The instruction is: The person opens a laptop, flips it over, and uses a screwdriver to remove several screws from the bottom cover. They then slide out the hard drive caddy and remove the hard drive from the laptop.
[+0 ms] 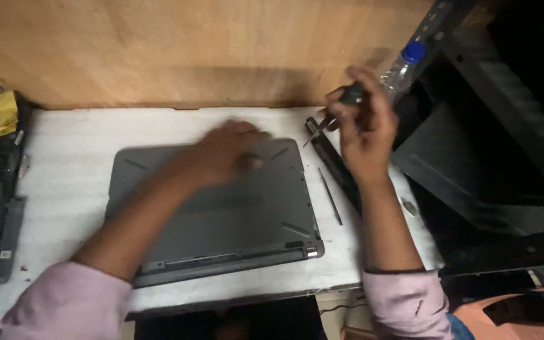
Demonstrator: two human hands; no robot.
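Head camera view, looking down at a white foam-covered workbench (64,170) against a wooden wall; a grey laptop (221,220) lies upside down at its middle, base panel facing up. Left hand (225,151) rests flat and open on the upper part of the base, blurred, gripping nothing; right hand (363,126) is raised above the bench's right side, fingers closed around a dark-handled screwdriver (338,107) with its tip angled down and left. Long black battery bar (338,167) and a thin metal rod (330,196) lie just right of the laptop; a clear bottle with a blue cap (404,66) stands behind the right hand. Risks, as a judgement: the raised elbow could knock the bottle over; the driver tip might scratch the base; the rod could roll off the bench edge.
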